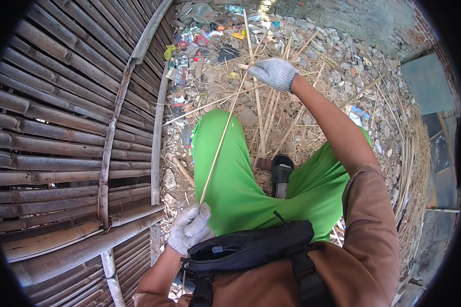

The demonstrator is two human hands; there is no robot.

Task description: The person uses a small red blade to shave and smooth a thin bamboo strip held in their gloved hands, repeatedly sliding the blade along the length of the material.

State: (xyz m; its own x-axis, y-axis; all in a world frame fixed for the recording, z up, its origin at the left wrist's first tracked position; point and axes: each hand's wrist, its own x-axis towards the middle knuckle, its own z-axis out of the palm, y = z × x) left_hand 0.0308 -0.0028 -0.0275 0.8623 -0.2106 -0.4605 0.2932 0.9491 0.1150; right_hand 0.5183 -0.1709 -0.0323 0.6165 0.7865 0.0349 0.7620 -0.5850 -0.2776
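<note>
A thin bamboo strip (223, 137) runs slantwise over my green-clad left knee, from lower left to upper middle. Its near end sits in my left hand (190, 228), which wears a pale knitted glove and has its fingers closed round it. Farther off, my right hand (275, 72), gloved in light grey, pinches the strip near its far end with the arm stretched forward. Below the right hand, longer flat bamboo strips (259, 110) lie on the ground between my knees.
A bamboo slat wall (61, 133) stands close on my left. Rubble and coloured litter (202, 36) cover the ground ahead. A bundle of thin strips (412, 169) lies at the right, near grey panels (427, 84). A black bag (251, 248) is strapped across my front.
</note>
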